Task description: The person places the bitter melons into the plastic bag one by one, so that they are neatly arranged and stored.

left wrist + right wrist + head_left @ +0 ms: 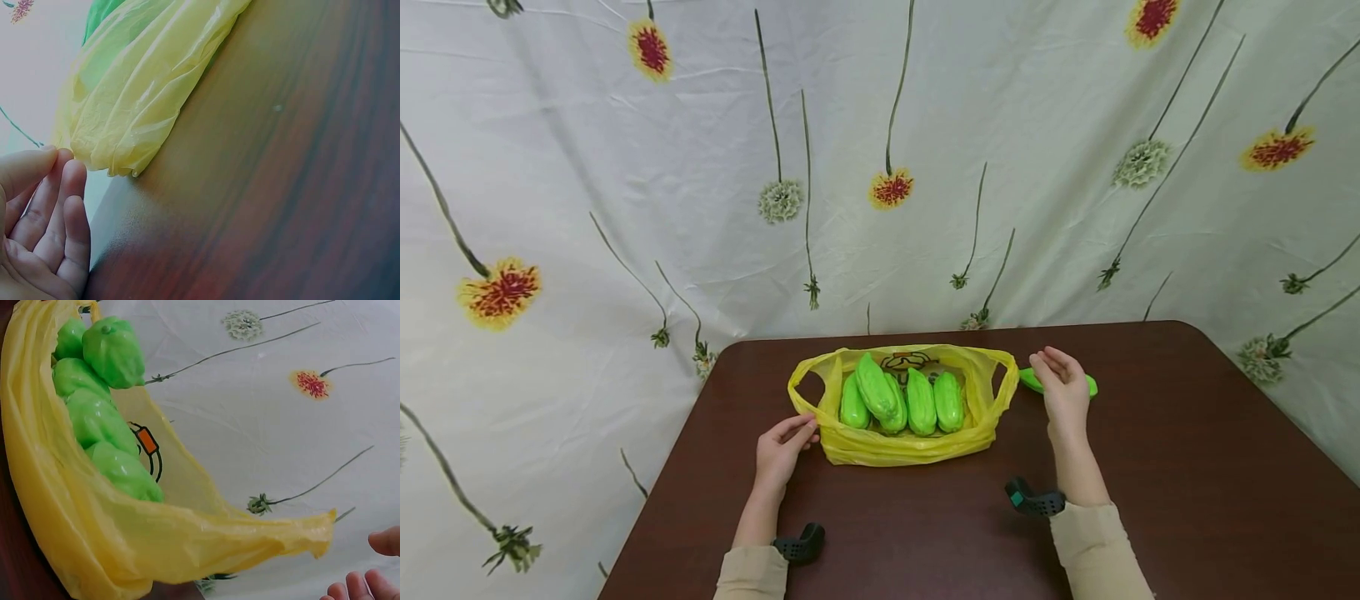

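A yellow plastic bag point(910, 452) with loop handles lies wide-mouthed on the table. Inside it are several glossy green vegetable-shaped pieces point(921, 402), long and bumpy, one lying on top of the others. At the bag's left side, my left hand point(781, 454) pinches its edge between thumb and fingertips, also seen on the bag point(131, 106) in the left wrist view. My right hand point(1066, 396) is raised just right of the bag, thumb and fingers apart with nothing between them. Behind it lies one more green piece point(1092, 386), partly hidden by the hand.
The dark brown table point(917, 525) has rounded far corners. Directly behind it hangs a white cloth point(865, 258) printed with flowers. Dark wristbands show on both wrists, the left band point(801, 544) and the right band point(1033, 500).
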Available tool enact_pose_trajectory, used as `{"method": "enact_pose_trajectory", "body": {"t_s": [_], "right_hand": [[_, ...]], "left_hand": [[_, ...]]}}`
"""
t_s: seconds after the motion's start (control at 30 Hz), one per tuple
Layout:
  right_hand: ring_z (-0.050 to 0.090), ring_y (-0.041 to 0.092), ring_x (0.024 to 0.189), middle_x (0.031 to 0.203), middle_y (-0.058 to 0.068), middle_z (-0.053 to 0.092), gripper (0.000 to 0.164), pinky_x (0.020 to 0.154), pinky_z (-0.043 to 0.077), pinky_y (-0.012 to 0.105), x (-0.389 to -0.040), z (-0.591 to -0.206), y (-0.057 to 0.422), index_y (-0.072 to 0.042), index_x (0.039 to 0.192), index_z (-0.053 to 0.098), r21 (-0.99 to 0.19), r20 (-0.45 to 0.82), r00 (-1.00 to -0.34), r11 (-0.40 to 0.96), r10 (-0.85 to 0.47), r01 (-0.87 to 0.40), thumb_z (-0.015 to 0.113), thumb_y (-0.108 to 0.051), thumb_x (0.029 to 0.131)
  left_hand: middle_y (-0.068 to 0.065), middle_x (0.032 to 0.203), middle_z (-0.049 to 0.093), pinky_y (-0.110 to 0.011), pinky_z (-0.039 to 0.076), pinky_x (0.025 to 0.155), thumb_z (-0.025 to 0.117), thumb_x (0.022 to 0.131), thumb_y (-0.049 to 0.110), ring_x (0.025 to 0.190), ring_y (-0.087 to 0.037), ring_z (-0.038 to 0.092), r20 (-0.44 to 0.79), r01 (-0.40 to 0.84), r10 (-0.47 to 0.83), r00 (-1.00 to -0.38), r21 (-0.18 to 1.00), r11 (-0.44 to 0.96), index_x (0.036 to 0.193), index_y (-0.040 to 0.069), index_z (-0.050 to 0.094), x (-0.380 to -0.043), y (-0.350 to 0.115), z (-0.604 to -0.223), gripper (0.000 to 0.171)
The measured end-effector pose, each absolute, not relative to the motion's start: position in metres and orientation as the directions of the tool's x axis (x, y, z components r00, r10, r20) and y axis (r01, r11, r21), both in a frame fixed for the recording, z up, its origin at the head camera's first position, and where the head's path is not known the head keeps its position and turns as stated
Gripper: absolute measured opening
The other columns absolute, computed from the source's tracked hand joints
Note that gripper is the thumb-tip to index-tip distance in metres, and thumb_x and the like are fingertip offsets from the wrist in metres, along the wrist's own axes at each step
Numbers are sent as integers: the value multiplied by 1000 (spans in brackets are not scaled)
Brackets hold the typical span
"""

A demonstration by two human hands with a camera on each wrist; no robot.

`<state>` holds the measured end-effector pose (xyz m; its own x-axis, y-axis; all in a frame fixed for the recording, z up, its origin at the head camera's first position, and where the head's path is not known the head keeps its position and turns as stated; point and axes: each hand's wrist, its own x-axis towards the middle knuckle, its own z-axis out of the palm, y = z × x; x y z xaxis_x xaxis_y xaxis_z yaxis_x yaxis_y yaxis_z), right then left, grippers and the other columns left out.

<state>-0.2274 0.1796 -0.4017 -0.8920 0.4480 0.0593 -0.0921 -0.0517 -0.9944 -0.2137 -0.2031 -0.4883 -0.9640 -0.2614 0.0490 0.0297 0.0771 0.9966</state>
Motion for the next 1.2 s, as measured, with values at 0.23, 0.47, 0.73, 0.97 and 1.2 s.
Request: {"method": "enact_pose_trajectory", "body": {"t_s": [0.23, 0.47, 0.73, 0.97, 1.2], "right_hand": [[52, 4, 91, 113, 6, 54, 46, 78, 43, 14, -229, -407, 188, 2, 128, 48, -994, 63, -872, -52, 485, -101, 63, -20, 91], [51, 3, 93, 117, 8, 54, 42, 83, 43, 17, -230, -410, 198, -4, 125, 51, -996, 38, -861, -50, 507, -74, 65, -21, 89], [47, 14, 110, 120, 6, 52, 55, 100, 37, 34, -233, -419, 211, -3, 133, 46, -999, -29, -847, -47, 530, 5, 66, -26, 88], [45, 18, 116, 123, 6, 51, 57, 102, 35, 36, -234, -427, 221, -4, 135, 44, -997, -65, -832, -63, 550, 37, 66, -27, 88], [43, 22, 120, 114, -3, 50, 58, 103, 35, 36, -230, -434, 230, -5, 138, 42, -995, -92, -804, -83, 587, 53, 65, -26, 89]], "left_hand": [[-15, 96, 69, -23, 52, 67, 69, 86, 13, 74, -17, 67, 49, 29, -261, -964, 996, 78, 107, -3, 68, -214, -203, -488, 26], [-12, 94, 69, -23, 52, 67, 68, 87, 12, 76, -20, 67, 51, 32, -260, -964, 996, 78, 107, -3, 68, -215, -203, -488, 25], [-13, 97, 69, -23, 52, 69, 70, 86, 18, 76, -15, 67, 51, 32, -248, -967, 996, 77, 109, -3, 67, -212, -203, -487, 32], [-12, 97, 69, -22, 52, 69, 70, 86, 18, 75, -14, 67, 41, 23, -247, -968, 997, 76, 110, -3, 67, -211, -203, -486, 32], [-10, 97, 69, -23, 52, 69, 69, 86, 17, 76, -15, 67, 42, 22, -248, -968, 997, 79, 110, -3, 67, -212, -203, -487, 31]]}}
